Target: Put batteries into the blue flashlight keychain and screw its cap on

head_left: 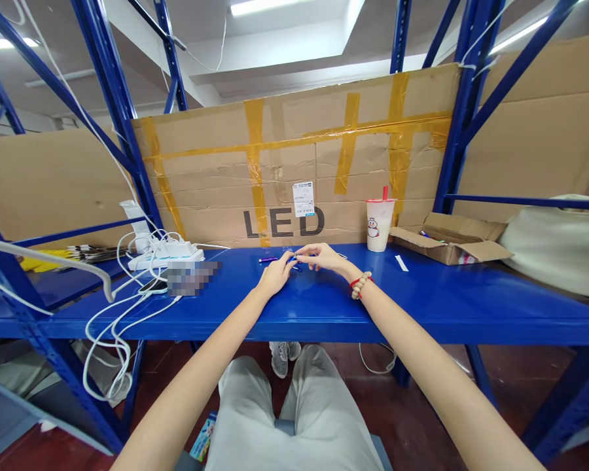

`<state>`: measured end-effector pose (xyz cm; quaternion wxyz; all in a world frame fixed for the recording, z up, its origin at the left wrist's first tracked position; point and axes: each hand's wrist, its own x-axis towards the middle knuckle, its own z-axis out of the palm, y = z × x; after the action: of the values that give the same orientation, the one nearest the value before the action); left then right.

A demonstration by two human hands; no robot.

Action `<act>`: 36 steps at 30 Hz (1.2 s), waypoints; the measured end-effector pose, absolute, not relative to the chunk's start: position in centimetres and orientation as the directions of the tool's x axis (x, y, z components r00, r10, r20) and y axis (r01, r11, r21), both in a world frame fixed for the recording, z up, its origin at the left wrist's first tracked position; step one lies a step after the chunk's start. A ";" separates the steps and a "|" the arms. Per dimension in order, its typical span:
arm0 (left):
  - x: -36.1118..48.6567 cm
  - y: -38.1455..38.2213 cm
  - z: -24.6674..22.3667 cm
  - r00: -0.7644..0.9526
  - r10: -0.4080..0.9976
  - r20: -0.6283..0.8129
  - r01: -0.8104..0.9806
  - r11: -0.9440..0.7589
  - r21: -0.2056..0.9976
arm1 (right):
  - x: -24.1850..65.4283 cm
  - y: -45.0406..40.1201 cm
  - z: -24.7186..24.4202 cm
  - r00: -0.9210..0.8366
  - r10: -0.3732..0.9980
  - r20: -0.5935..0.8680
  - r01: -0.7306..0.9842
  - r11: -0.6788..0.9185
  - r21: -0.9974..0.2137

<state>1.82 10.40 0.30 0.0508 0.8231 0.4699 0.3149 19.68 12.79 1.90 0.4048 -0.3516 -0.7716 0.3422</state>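
Note:
My left hand (275,275) rests near the back of the blue tabletop, its fingers closed in a pinch. Between the fingertips is a slim blue pen (293,258), mostly covered by the fingers. From the right, my right hand (324,256) meets it, thumb and fingers bent around the pen's other end. A purple-blue pen (267,260) lies on the table just left of my left hand. Another short blue piece shows under the fingertips, too small to make out. A beaded bracelet (360,285) circles my right wrist.
A white cup with a red straw (379,224) stands at the back right, beside an open cardboard box (451,239) and a white strip (401,263). Power strips with tangled white cables (164,254) lie left. A taped cardboard panel (206,190) backs the table between blue posts.

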 end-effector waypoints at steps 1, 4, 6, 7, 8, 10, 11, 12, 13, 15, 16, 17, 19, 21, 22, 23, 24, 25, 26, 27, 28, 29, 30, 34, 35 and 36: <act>1.8 10.4 0.3 0.359 0.806 0.471 0.740 -0.553 0.382 | 19.7 12.8 1.9 -0.426 0.817 0.387 0.266 0.523 -0.810; 1.9 10.3 0.1 0.360 0.804 0.474 0.732 -0.558 0.390 | 19.5 12.7 1.9 -0.415 0.825 0.384 0.287 0.520 -0.805; 2.0 10.2 0.1 0.358 0.809 0.467 0.735 -0.552 0.393 | 19.4 12.8 1.8 -0.404 0.830 0.386 0.298 0.518 -0.802; 2.0 10.2 0.1 0.355 0.813 0.460 0.740 -0.546 0.393 | 19.3 12.9 1.7 -0.400 0.828 0.392 0.303 0.523 -0.797; 2.0 10.1 0.2 0.353 0.818 0.454 0.746 -0.539 0.392 | 19.3 12.9 1.7 -0.399 0.825 0.400 0.309 0.532 -0.789; 2.0 9.9 0.3 0.349 0.827 0.441 0.759 -0.525 0.385 | 19.3 13.0 1.5 -0.401 0.820 0.407 0.313 0.541 -0.781; 2.0 9.8 0.4 0.349 0.831 0.434 0.765 -0.520 0.381 | 19.4 13.1 1.5 -0.403 0.818 0.410 0.311 0.544 -0.779; 2.1 9.7 0.4 0.351 0.832 0.429 0.768 -0.518 0.377 | 19.4 13.1 1.5 -0.406 0.816 0.411 0.309 0.546 -0.779; 2.1 9.6 0.5 0.353 0.833 0.426 0.770 -0.517 0.374 | 19.5 13.0 1.4 -0.407 0.816 0.411 0.306 0.546 -0.780; 2.0 9.5 0.6 0.356 0.833 0.423 0.769 -0.518 0.374 | 19.6 13.0 1.4 -0.407 0.818 0.407 0.304 0.541 -0.784; 2.0 9.4 0.6 0.356 0.833 0.423 0.767 -0.519 0.376 | 19.6 13.0 1.4 -0.405 0.821 0.402 0.303 0.535 -0.789; 2.0 9.4 0.6 0.356 0.833 0.424 0.766 -0.520 0.378 | 19.7 13.0 1.4 -0.400 0.826 0.396 0.301 0.527 -0.795; 2.0 9.3 0.7 0.352 0.834 0.424 0.766 -0.517 0.382 | 19.7 13.1 1.3 -0.392 0.835 0.387 0.300 0.513 -0.804; 2.0 9.2 0.7 0.351 0.836 0.423 0.767 -0.515 0.383 | 19.7 13.2 1.2 -0.388 0.839 0.382 0.304 0.507 -0.806; 2.0 9.2 0.7 0.350 0.836 0.422 0.766 -0.515 0.384 | 19.7 13.3 1.2 -0.388 0.839 0.382 0.307 0.508 -0.805; 2.0 9.2 0.8 0.350 0.837 0.421 0.766 -0.514 0.386 | 19.7 13.3 1.2 -0.387 0.839 0.384 0.310 0.510 -0.802; 2.0 9.2 0.8 0.351 0.838 0.418 0.766 -0.513 0.387 | 19.7 13.3 1.2 -0.385 0.838 0.387 0.312 0.513 -0.800; 2.0 9.2 0.8 0.352 0.838 0.416 0.765 -0.514 0.388 | 19.6 13.3 1.2 -0.384 0.837 0.389 0.315 0.515 -0.797; 2.0 9.2 0.8 0.354 0.838 0.416 0.764 -0.515 0.388 | 19.6 13.3 1.2 -0.384 0.837 0.391 0.316 0.517 -0.796; 2.0 9.2 0.8 0.356 0.837 0.416 0.764 -0.517 0.386 | 19.6 13.3 1.2 -0.384 0.836 0.392 0.315 0.518 -0.795; 2.0 9.2 0.7 0.358 0.835 0.417 0.764 -0.519 0.383 | 19.6 13.2 1.3 -0.383 0.835 0.394 0.314 0.519 -0.795; 2.0 9.2 0.7 0.360 0.833 0.419 0.765 -0.521 0.378 | 19.6 13.2 1.3 -0.383 0.835 0.396 0.313 0.520 -0.794; 2.0 9.3 0.7 0.363 0.831 0.421 0.766 -0.523 0.373 | 19.6 13.2 1.3 -0.381 0.834 0.398 0.313 0.522 -0.794; 2.0 9.3 0.7 0.369 0.829 0.421 0.766 -0.527 0.367 | 19.7 13.2 1.3 -0.385 0.826 0.412 0.316 0.537 -0.782; 2.0 9.3 0.6 0.368 0.830 0.420 0.765 -0.527 0.371 | 19.7 13.2 1.3 -0.388 0.824 0.414 0.320 0.542 -0.777; 2.0 9.4 0.6 0.365 0.831 0.420 0.764 -0.526 0.375 | 19.7 13.3 1.3 -0.390 0.822 0.416 0.325 0.545 -0.773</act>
<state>2.00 9.36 0.64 0.0578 0.8243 0.4836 0.2887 19.71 13.26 1.34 0.4110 -0.3690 -0.7769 0.3023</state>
